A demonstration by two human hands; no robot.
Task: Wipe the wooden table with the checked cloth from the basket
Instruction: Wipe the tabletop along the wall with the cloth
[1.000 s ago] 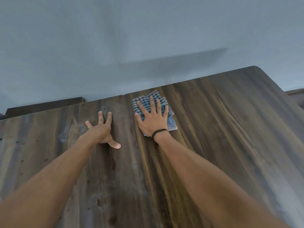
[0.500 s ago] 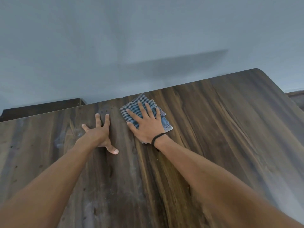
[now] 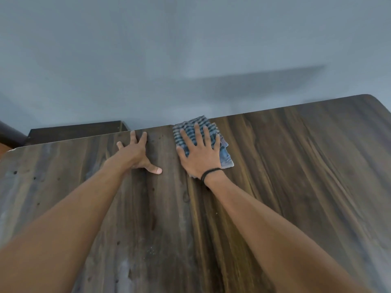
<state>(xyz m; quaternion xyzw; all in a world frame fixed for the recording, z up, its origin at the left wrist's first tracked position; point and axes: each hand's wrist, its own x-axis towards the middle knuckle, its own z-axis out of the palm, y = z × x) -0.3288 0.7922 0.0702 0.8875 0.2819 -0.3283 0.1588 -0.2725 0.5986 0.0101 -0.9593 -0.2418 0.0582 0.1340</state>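
A folded blue-and-white checked cloth (image 3: 225, 156) lies at the far edge of the dark wooden table (image 3: 296, 176), its far corner slightly over the edge. My right hand (image 3: 198, 154), with a black band at the wrist, presses flat on the cloth with fingers spread. My left hand (image 3: 136, 154) rests flat on the bare wood just left of the cloth, fingers spread and thumb out, holding nothing. The basket is out of view.
A grey wall (image 3: 190, 49) rises right behind the table's far edge. A dark wooden piece of furniture (image 3: 76, 130) stands lower, beyond the far left of the table. Pale dusty smears (image 3: 124, 269) mark the near left wood.
My right hand slid the cloth left, then back right and up to the table's far edge. My left hand stayed planted on the wood.
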